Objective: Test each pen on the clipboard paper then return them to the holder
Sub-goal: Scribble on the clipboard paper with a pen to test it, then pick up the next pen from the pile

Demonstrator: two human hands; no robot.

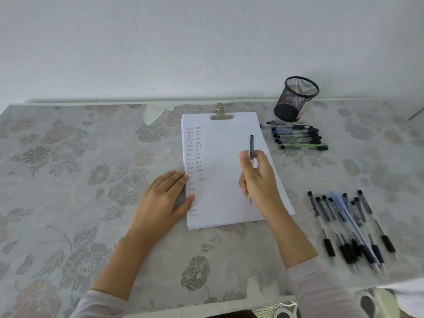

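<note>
A stack of white paper (224, 161) lies under a metal clip (221, 114), with two columns of small handwritten words down its left side. My right hand (259, 177) is shut on a dark pen (251, 143), its tip near the lower right part of the sheet and its cap end pointing up. My left hand (160, 196) rests flat on the paper's left edge, fingers spread. A black mesh holder (296, 99) stands at the back right and looks empty. One group of pens (298, 137) lies beside the holder. Another group of pens (348, 223) lies at the right front.
A floral tablecloth (91, 180) covers the table, which ends at a white wall behind. The table's near edge runs along the bottom of the view. A thin grey rod (415, 115) pokes in at the far right.
</note>
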